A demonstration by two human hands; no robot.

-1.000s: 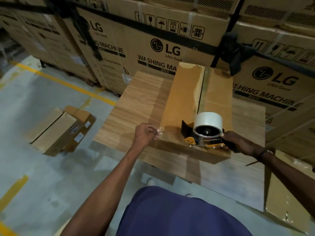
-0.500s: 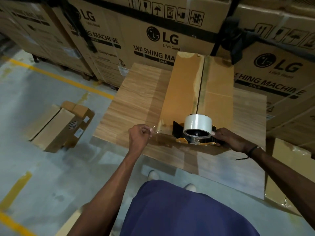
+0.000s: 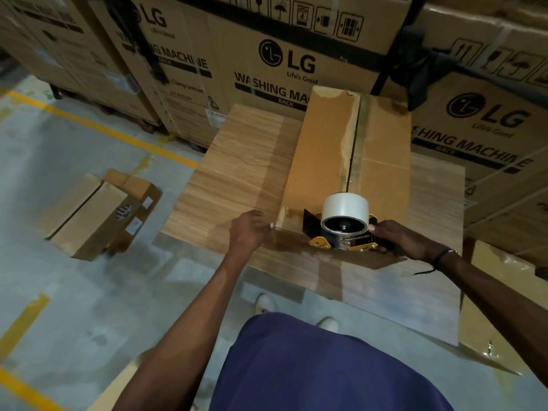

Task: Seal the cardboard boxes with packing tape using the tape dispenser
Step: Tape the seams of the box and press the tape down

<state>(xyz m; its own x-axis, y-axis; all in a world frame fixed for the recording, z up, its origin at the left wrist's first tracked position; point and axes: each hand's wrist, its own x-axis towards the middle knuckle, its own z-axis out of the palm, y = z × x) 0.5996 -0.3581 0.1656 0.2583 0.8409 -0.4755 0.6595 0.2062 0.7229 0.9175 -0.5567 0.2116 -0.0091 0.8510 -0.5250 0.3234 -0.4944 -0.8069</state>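
A long cardboard box point(image 3: 323, 161) lies on a wood-grain table point(image 3: 237, 179), its top flaps meeting in a centre seam that runs away from me. The tape dispenser point(image 3: 344, 229), black and yellow with a white tape roll point(image 3: 345, 206), sits at the near end of the box on the seam. My right hand point(image 3: 394, 240) grips the dispenser's handle from the right. My left hand point(image 3: 247, 232) presses against the box's near left corner, fingers curled; a clear tape end may lie under it, but I cannot tell.
Large printed washing-machine cartons point(image 3: 267, 60) stand stacked right behind the table. A smaller cardboard box point(image 3: 98, 212) lies on the concrete floor at the left, near yellow floor lines. Another carton point(image 3: 492, 315) sits low at the right.
The dispenser has slid toward the box's near edge with my right hand. My left hand moved from pinching a tape end in the air to the box's near left corner.
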